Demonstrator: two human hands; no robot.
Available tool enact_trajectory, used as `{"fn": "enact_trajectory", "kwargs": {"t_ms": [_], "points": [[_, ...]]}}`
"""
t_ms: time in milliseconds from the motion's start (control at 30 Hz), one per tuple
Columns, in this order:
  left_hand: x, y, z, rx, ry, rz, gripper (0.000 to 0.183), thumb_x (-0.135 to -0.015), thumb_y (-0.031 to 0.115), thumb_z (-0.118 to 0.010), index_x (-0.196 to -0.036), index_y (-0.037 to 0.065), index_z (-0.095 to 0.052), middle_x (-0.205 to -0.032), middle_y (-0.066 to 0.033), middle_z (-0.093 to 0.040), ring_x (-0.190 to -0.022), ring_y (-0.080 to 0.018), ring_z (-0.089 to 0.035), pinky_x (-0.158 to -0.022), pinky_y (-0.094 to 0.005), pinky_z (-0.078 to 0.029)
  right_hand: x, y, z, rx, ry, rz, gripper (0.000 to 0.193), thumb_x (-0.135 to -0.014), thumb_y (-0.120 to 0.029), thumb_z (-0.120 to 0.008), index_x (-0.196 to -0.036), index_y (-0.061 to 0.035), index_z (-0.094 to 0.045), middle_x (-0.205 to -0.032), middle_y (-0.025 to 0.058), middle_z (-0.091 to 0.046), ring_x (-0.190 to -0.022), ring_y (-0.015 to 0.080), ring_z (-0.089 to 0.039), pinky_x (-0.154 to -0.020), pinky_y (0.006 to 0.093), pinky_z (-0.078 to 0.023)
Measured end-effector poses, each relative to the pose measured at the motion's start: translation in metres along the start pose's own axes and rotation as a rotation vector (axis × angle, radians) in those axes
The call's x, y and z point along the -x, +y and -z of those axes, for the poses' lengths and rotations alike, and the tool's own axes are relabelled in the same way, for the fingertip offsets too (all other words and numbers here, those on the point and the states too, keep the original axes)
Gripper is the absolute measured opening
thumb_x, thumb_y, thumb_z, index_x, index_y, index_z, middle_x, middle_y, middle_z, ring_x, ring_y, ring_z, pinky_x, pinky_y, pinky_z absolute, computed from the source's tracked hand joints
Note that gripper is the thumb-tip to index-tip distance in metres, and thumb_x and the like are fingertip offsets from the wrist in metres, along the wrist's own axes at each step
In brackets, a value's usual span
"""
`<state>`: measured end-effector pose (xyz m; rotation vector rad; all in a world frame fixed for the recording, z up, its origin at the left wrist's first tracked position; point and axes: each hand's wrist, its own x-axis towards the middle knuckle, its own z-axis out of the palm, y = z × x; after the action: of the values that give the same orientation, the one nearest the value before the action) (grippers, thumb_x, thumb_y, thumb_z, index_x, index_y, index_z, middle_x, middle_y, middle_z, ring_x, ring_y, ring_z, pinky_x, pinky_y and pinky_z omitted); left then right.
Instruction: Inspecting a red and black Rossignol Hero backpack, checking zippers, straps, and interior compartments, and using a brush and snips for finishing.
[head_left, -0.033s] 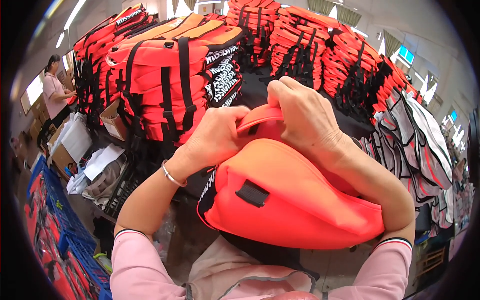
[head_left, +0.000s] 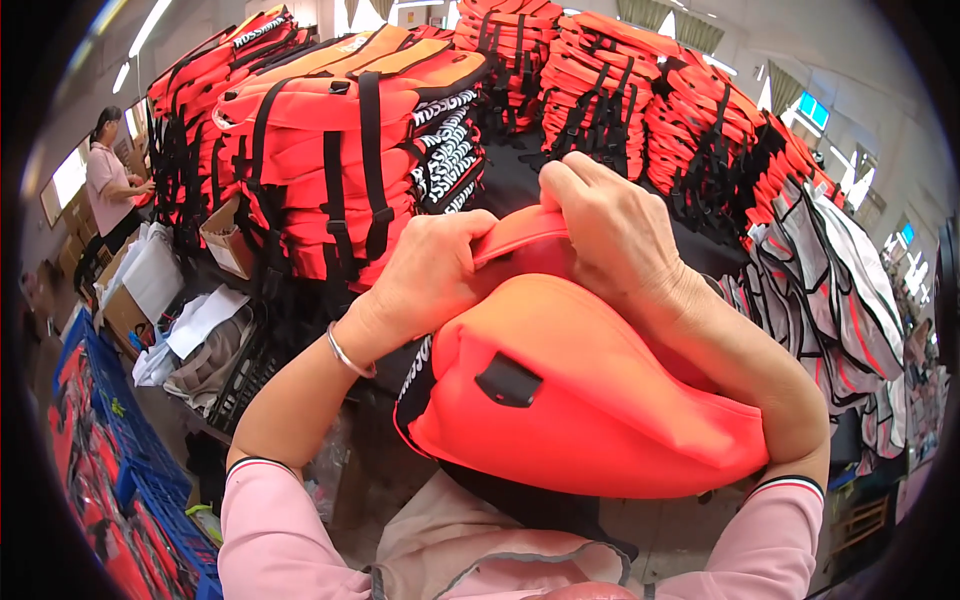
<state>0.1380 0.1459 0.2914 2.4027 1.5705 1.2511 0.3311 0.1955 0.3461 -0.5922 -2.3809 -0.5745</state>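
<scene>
I hold a padded orange life vest (head_left: 600, 400) up against my chest, with a small black strap loop (head_left: 508, 380) on its front. My left hand (head_left: 435, 270), a thin bracelet on its wrist, is shut on the vest's upper flap from the left. My right hand (head_left: 610, 235) presses down over the same flap from the right, fingers curled around its edge. The two hands touch at the top of the vest. Both forearms come out of pink sleeves.
A tall stack of orange life vests with black straps (head_left: 340, 150) stands just ahead on the left, with more stacks (head_left: 620, 90) behind. Grey-and-white vests (head_left: 830, 270) pile up at right. Blue crates (head_left: 120, 450) and cardboard boxes (head_left: 225, 235) sit lower left. A person in pink (head_left: 105, 185) stands far left.
</scene>
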Motion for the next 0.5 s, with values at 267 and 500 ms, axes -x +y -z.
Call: {"fn": "enact_trajectory", "kwargs": {"t_ms": [267, 500], "points": [[0.027, 0.0, -0.016, -0.088, 0.385, -0.304, 0.052, -0.071, 0.003, -0.07, -0.122, 0.003, -0.061, -0.094, -0.0124, -0.067, -0.073, -0.0304, -0.065, -0.063, -0.0367, -0.054, 0.024, 0.017, -0.011, 0.217, 0.417, 0.405, 0.019, -0.063, -0.011, -0.063, -0.07, -0.0116, -0.045, -0.066, 0.0007, -0.039, -0.057, 0.0128, -0.047, -0.041, 0.0266, -0.04], [0.019, 0.005, -0.028, -0.014, 0.71, -0.22, 0.032, -0.067, 0.002, -0.073, -0.099, 0.002, -0.072, -0.082, -0.0117, -0.069, -0.073, -0.0268, -0.067, -0.064, -0.0333, -0.053, 0.029, 0.001, -0.009, 0.089, 0.433, 0.436, 0.019, -0.062, -0.014, -0.063, -0.068, -0.0137, -0.045, -0.065, -0.0014, -0.04, -0.054, 0.01, -0.047, -0.041, 0.0242, -0.036]]}}
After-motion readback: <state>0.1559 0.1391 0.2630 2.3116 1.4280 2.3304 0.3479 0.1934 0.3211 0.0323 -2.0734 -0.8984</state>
